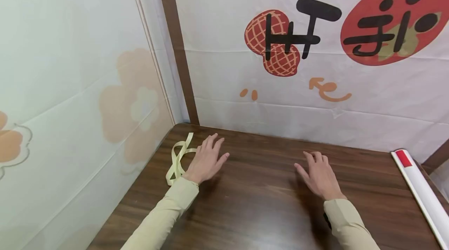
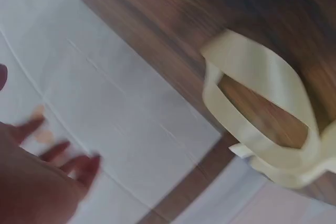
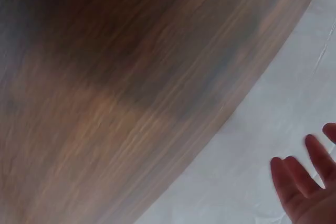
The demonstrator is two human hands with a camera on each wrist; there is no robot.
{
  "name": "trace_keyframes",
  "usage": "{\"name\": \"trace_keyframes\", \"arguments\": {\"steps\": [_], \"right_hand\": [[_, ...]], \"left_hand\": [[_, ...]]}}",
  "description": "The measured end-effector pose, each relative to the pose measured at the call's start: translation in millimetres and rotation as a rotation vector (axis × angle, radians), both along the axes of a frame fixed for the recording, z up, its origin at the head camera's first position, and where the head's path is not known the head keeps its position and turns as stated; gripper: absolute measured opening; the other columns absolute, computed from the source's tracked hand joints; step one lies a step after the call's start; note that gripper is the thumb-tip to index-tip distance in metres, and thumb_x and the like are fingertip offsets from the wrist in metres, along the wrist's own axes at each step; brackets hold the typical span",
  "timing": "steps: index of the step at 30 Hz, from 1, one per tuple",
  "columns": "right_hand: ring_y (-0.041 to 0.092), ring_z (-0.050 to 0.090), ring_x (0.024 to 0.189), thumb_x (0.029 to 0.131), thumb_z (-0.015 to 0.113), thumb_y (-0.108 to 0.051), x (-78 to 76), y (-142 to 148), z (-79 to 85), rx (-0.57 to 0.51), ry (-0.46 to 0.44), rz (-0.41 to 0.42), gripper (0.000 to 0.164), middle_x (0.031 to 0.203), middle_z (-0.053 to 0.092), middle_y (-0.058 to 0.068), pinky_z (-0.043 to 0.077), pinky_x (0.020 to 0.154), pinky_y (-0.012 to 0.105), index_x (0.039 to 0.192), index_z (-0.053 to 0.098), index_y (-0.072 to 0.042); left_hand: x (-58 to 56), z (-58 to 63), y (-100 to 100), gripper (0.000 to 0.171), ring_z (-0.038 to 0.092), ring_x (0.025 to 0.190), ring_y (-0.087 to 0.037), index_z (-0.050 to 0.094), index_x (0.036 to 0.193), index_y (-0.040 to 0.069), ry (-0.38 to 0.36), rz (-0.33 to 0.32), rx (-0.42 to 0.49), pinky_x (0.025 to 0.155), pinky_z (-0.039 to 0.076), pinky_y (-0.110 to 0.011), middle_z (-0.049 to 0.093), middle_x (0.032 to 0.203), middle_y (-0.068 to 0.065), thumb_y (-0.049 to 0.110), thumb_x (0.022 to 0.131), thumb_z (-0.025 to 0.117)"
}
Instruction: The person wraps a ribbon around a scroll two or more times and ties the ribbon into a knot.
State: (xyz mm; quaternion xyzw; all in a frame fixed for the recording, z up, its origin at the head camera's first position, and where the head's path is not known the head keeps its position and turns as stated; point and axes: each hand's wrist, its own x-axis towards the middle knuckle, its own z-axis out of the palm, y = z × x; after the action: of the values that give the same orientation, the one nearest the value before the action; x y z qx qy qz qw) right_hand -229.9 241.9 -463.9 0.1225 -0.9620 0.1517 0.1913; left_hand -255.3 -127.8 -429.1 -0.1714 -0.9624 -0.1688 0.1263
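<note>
A pale yellow ribbon [image 1: 174, 163] lies in loose loops on the left part of the wooden table. My left hand [image 1: 206, 161] is over the table just right of the ribbon, fingers spread, holding nothing; it hides part of the ribbon in the head view. In the left wrist view the ribbon [image 2: 262, 77] shows large and apart from the blurred left hand [image 2: 42, 177]. Over the table's right half, my right hand [image 1: 320, 176] has its fingers extended with nothing in them. The right wrist view shows the same right hand [image 3: 307, 187] at its lower right corner.
The dark brown table [image 1: 259, 187] meets a printed white cloth [image 1: 224, 66] behind it and another cloth [image 1: 70, 86] on the left. Along the right edge lies a long white roll [image 1: 421, 195] with a red patch near its far end.
</note>
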Motion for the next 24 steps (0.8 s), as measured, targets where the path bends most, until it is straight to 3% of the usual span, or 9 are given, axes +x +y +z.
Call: {"name": "trace_keyframes", "arguments": {"steps": [4,8,10,18,24], "right_hand": [[0.040,0.051,0.097,0.095,0.060,-0.029,-3.9,-11.8,0.9,-0.017,0.088,0.034,0.033,0.099,0.057,0.020,0.045,0.081,0.052,0.107,0.062,0.002],[0.031,0.052,0.082,0.094,0.060,-0.021,-6.7,-23.1,4.1,-0.002,0.131,0.061,0.018,0.081,0.055,0.010,0.046,0.071,0.044,0.085,0.061,-0.005],[0.029,0.051,0.078,0.093,0.060,-0.018,-8.3,-29.2,6.3,0.006,0.133,0.070,0.018,0.077,0.053,0.007,0.045,0.067,0.042,0.080,0.059,-0.007],[0.023,0.048,0.074,0.094,0.059,-0.019,-12.4,-65.3,9.8,0.005,0.059,0.121,0.023,0.072,0.050,0.002,0.043,0.064,0.036,0.074,0.055,-0.011],[0.021,0.047,0.070,0.092,0.063,-0.017,-17.4,-95.3,7.5,0.001,0.088,0.180,0.021,0.069,0.049,0.001,0.042,0.062,0.034,0.073,0.057,-0.011]], "left_hand": [[2.3,3.8,-17.5,0.036,0.054,0.118,-0.033,0.058,0.127,0.007,0.135,-0.060,0.017,0.093,0.047,-0.050,0.054,0.132,-0.015,0.028,0.098,0.053],[6.5,6.9,-33.7,0.024,0.063,0.089,-0.021,0.065,0.114,0.007,0.202,-0.059,0.033,0.077,0.052,-0.036,0.064,0.109,-0.008,0.021,0.097,0.056],[8.7,8.4,-42.0,0.019,0.061,0.081,-0.017,0.066,0.109,0.008,0.191,-0.045,0.046,0.072,0.051,-0.032,0.065,0.102,-0.005,0.019,0.097,0.056],[20.6,12.8,-77.2,0.016,0.056,0.076,-0.013,0.065,0.103,0.009,0.099,0.049,0.130,0.066,0.047,-0.031,0.063,0.094,-0.002,0.018,0.099,0.051],[28.5,10.9,-99.6,0.012,0.054,0.070,-0.012,0.062,0.100,0.012,0.076,0.130,0.144,0.060,0.046,-0.029,0.062,0.096,-0.002,0.020,0.098,0.053]]}}
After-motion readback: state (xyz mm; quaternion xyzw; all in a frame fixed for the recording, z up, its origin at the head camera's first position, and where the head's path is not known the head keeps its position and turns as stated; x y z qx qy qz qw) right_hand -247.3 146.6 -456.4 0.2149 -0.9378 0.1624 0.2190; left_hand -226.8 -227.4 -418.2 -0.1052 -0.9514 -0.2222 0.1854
